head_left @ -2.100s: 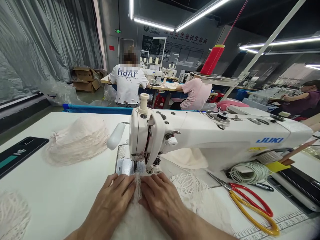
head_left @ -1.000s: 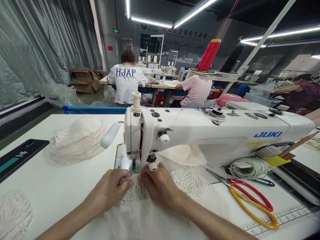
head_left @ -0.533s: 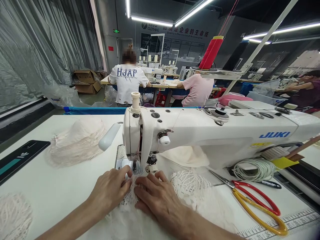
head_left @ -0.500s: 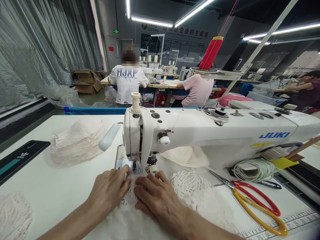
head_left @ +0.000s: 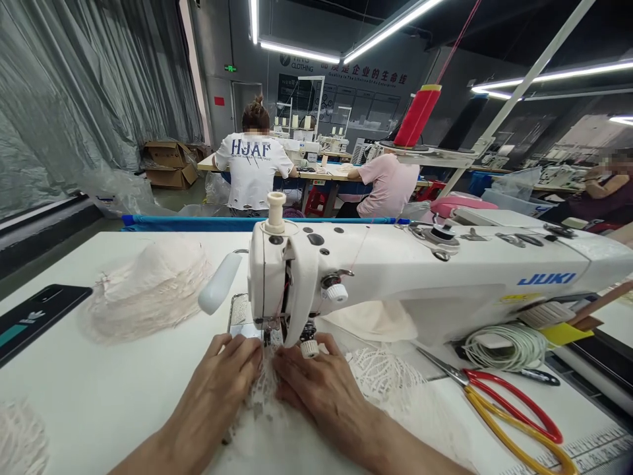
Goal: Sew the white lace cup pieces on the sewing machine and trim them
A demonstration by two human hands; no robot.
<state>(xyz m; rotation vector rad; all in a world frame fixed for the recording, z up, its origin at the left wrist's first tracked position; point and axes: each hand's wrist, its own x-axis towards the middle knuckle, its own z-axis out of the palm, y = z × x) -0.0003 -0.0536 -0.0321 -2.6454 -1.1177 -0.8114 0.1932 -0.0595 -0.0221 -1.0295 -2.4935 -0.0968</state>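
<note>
A white JUKI sewing machine (head_left: 445, 270) stands on the white table (head_left: 99, 389). Under its needle lies a piece of white lace fabric (head_left: 380, 382). My left hand (head_left: 222, 389) presses flat on the lace just left of the needle. My right hand (head_left: 321, 389) presses on it just right of the needle, fingertips near the presser foot. The two hands almost touch, with a narrow strip of lace between them.
A pile of white lace pieces (head_left: 148, 290) lies at the left, a dark phone (head_left: 34, 316) at the table's left edge. Red and yellow scissors (head_left: 514, 409) and a coil of white cord (head_left: 504, 343) lie at the right. A red thread cone (head_left: 418, 115) stands behind. Other people sit at tables beyond.
Both hands have stayed on the lace at the needle, shifting slightly forward and back. The view has tilted a little.
</note>
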